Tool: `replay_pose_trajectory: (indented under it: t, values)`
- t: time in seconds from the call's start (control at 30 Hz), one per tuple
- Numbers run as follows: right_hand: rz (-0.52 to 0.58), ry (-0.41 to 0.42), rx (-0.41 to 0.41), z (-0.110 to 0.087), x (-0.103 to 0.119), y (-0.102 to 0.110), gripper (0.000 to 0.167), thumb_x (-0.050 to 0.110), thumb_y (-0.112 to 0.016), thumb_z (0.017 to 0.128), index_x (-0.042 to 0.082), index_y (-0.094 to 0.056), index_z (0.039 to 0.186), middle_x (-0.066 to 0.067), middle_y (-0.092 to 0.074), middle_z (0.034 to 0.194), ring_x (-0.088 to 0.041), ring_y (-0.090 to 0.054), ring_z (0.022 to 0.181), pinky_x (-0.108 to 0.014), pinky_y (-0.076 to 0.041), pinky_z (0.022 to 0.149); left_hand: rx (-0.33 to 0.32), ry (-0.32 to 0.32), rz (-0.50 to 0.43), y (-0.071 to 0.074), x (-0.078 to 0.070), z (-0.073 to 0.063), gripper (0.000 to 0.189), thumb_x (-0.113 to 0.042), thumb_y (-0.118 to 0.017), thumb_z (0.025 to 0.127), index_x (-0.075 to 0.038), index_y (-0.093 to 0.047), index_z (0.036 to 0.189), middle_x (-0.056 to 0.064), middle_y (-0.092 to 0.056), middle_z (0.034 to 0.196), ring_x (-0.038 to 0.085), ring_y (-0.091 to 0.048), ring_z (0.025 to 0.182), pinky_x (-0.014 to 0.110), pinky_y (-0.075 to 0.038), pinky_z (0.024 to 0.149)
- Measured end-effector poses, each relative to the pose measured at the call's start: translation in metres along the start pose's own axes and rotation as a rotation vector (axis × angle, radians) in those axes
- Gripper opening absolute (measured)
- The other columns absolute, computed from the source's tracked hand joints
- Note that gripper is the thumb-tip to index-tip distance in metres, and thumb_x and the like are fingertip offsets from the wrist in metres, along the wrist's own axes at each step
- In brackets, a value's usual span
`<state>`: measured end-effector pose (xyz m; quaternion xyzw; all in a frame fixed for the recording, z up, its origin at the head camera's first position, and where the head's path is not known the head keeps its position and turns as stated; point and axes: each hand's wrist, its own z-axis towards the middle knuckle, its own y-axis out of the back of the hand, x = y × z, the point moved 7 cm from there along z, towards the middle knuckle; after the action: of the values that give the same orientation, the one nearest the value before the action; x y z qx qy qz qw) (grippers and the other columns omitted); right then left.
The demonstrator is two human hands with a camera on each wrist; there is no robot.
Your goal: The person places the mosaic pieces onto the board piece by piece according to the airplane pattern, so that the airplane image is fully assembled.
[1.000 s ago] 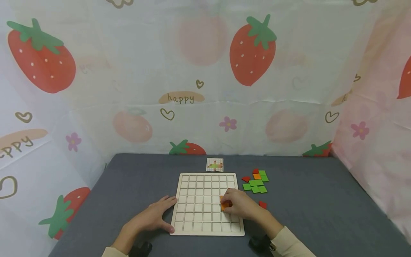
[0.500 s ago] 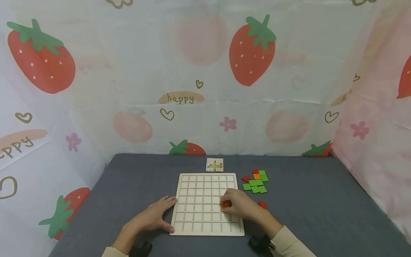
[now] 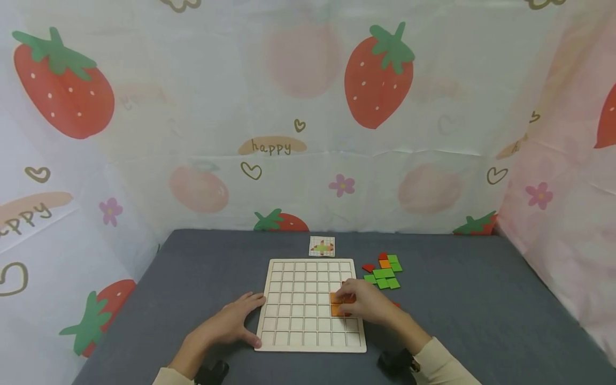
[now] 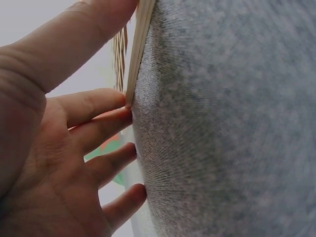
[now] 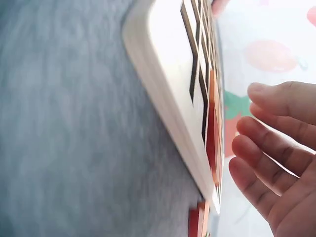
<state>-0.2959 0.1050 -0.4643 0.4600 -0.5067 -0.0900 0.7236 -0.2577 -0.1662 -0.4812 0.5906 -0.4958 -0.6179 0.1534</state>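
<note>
A pale wooden grid board [image 3: 298, 310] lies on the grey table. At its left edge rests my left hand [image 3: 231, 321], fingers spread; the left wrist view shows its thumb and fingertips at the board's side. My right hand [image 3: 368, 305] hovers over the right part of the board with fingers bent loosely and apart. Below those fingers, orange tiles [image 3: 335, 310] sit in the grid, partly covered by the hand. Red also shows among the tiles on the board [image 5: 212, 140] in the right wrist view, where nothing is between thumb and fingers.
Right of the board lie several loose green tiles [image 3: 383, 273], an orange tile [image 3: 385, 264] and red tiles [image 3: 368, 268]. Another red tile [image 3: 397, 304] peeks out behind the right wrist. A small picture card [image 3: 322, 246] lies beyond the board, before a strawberry-print curtain [image 3: 298, 187].
My right hand has lifted slightly and shifted right, its thumb and fingers parting from the orange tiles, so more of them shows. The left hand has stayed put.
</note>
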Motion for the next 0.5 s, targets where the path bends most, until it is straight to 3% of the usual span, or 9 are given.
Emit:
replay_pose_trajectory:
  t: [0.13, 0.33, 0.5]
  values:
    - [0.021, -0.047, -0.015, -0.003, -0.011, 0.008, 0.022, 0.013, -0.074, 0.084, 0.005, -0.074, 0.105, -0.001, -0.066, 0.096, -0.009, -0.054, 0.079, -0.021, -0.049, 0.068, 0.0, 0.006, -0.001, -0.001, 0.001, 0.0, 0.098, -0.033, -0.088, 0.063, 0.002, -0.044, 0.144, 0.019, -0.04, 0.153, 0.046, -0.025, 0.145, 0.071, -0.023, 0.107]
    - [0.022, -0.04, -0.067, -0.008, -0.022, 0.023, 0.02, 0.01, -0.071, 0.086, 0.003, -0.073, 0.105, -0.007, -0.068, 0.099, -0.012, -0.056, 0.08, -0.021, -0.05, 0.069, -0.007, 0.013, 0.013, -0.001, 0.001, 0.001, 0.098, -0.032, -0.088, 0.062, 0.001, -0.045, 0.143, 0.018, -0.041, 0.152, 0.046, -0.027, 0.144, 0.07, -0.025, 0.107]
    - [-0.013, -0.059, -0.127, -0.011, -0.032, 0.036, 0.023, 0.01, -0.072, 0.086, -0.001, -0.072, 0.106, -0.009, -0.067, 0.098, -0.019, -0.063, 0.086, -0.029, -0.056, 0.076, -0.008, 0.013, 0.012, 0.0, 0.0, 0.001, 0.098, -0.032, -0.088, 0.062, 0.002, -0.045, 0.143, 0.019, -0.041, 0.151, 0.046, -0.027, 0.144, 0.07, -0.025, 0.107]
